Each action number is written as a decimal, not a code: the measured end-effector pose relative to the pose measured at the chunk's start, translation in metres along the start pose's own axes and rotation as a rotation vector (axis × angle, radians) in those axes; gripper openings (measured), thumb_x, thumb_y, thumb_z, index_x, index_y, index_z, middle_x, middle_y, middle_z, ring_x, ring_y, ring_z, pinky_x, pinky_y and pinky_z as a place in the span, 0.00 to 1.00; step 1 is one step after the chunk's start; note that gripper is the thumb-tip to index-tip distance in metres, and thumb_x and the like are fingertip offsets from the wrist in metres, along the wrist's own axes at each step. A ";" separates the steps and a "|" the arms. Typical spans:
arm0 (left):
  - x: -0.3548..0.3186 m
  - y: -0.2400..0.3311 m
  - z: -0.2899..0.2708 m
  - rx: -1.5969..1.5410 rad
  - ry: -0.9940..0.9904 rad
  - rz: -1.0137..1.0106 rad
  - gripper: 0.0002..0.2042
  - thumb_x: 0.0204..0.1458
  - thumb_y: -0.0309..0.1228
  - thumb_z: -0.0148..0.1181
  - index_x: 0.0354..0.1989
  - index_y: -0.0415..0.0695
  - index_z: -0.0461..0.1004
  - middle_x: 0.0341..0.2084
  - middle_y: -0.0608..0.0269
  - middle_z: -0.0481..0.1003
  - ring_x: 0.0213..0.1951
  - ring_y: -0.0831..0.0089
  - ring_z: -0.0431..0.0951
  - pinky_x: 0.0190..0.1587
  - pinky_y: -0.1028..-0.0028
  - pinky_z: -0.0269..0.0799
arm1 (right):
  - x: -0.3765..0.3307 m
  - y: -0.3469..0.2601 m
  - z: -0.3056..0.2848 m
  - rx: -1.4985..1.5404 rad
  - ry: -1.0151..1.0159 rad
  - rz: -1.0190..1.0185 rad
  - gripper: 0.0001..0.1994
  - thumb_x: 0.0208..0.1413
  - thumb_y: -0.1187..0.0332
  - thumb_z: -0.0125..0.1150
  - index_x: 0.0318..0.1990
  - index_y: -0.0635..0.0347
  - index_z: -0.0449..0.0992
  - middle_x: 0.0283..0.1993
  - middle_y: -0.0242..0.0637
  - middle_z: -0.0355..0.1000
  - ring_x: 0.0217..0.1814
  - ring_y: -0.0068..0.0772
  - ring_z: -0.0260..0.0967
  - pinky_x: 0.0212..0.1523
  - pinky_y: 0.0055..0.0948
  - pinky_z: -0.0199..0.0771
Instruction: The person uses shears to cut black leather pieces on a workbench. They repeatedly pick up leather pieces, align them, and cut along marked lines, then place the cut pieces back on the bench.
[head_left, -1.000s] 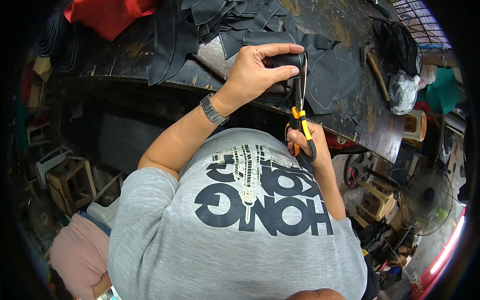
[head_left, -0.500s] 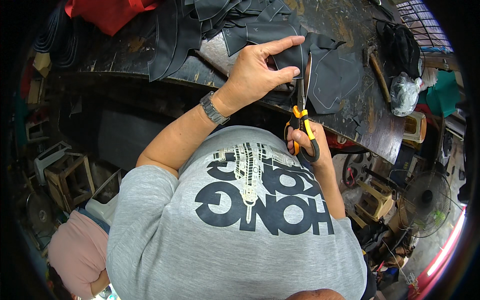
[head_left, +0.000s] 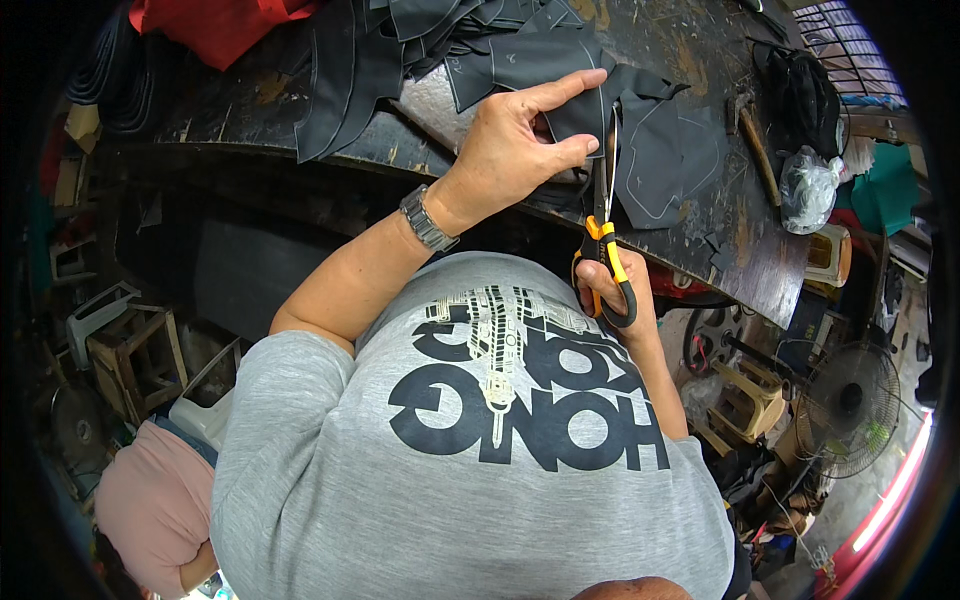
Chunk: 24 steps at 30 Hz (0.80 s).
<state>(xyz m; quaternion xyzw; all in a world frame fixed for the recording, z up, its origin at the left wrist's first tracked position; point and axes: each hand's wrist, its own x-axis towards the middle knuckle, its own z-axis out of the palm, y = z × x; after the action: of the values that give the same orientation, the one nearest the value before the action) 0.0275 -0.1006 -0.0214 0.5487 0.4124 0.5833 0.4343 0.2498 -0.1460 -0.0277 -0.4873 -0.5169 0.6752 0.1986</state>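
Note:
My left hand (head_left: 510, 150) holds a dark grey sheet piece (head_left: 575, 112) near the table edge. Its thumb and index finger are spread along the piece's right side, and its other fingers are partly hidden. In my right hand (head_left: 622, 285) are scissors (head_left: 604, 225) with black, yellow and orange handles. Their blades point away from me, along the material just right of my left thumb. Right of the blades, another dark grey piece (head_left: 655, 165) with a pale curved outline lies on the table, joined or overlapping near the blades; I cannot tell which.
Several dark grey cut pieces (head_left: 350, 85) lie across the far left of the worn black table (head_left: 720, 250). To the right are a hammer (head_left: 760, 155), a clear plastic bag (head_left: 808, 190) and a black bag (head_left: 800, 95). Red material (head_left: 215, 28) sits far left. A fan (head_left: 850, 400) stands lower right.
The scissors' handles have drawn slightly closer together, and the blades have shifted a little. My left hand stays in nearly the same place on the material.

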 end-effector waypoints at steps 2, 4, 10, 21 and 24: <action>0.000 -0.001 0.000 0.028 -0.004 -0.014 0.27 0.49 0.18 0.64 0.60 0.39 0.68 0.48 0.55 0.76 0.40 0.77 0.80 0.41 0.80 0.81 | -0.001 -0.002 0.000 -0.002 -0.006 0.012 0.15 0.51 0.60 0.70 0.26 0.60 0.72 0.15 0.27 0.64 0.13 0.15 0.60 0.14 0.17 0.59; 0.000 -0.001 -0.001 0.022 -0.007 -0.009 0.27 0.49 0.18 0.64 0.60 0.40 0.68 0.48 0.55 0.76 0.40 0.77 0.80 0.41 0.80 0.81 | -0.002 -0.004 0.000 -0.011 -0.002 0.024 0.15 0.51 0.60 0.70 0.26 0.60 0.71 0.15 0.26 0.64 0.12 0.15 0.59 0.13 0.16 0.58; -0.001 -0.003 0.000 0.027 -0.003 0.000 0.27 0.49 0.19 0.65 0.60 0.40 0.68 0.48 0.56 0.76 0.39 0.79 0.80 0.39 0.81 0.81 | -0.005 -0.007 0.003 -0.042 0.030 0.093 0.15 0.52 0.60 0.70 0.25 0.60 0.72 0.14 0.26 0.64 0.11 0.15 0.59 0.13 0.16 0.58; -0.011 -0.004 0.005 -0.002 -0.006 -0.048 0.33 0.49 0.21 0.66 0.65 0.40 0.61 0.60 0.58 0.68 0.30 0.87 0.78 0.32 0.86 0.79 | 0.008 -0.012 -0.001 0.126 -0.059 0.028 0.19 0.50 0.55 0.69 0.28 0.63 0.74 0.19 0.32 0.68 0.16 0.20 0.65 0.16 0.19 0.65; -0.012 -0.004 0.003 -0.008 0.000 -0.041 0.33 0.49 0.21 0.66 0.65 0.40 0.60 0.61 0.58 0.66 0.30 0.88 0.78 0.32 0.86 0.78 | 0.010 -0.009 0.001 0.137 -0.058 0.023 0.17 0.51 0.56 0.69 0.28 0.62 0.73 0.18 0.30 0.67 0.15 0.18 0.64 0.15 0.18 0.63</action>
<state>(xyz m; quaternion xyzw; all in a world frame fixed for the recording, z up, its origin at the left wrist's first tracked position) 0.0312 -0.1114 -0.0287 0.5384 0.4213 0.5759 0.4482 0.2422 -0.1353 -0.0241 -0.4587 -0.4694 0.7250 0.2087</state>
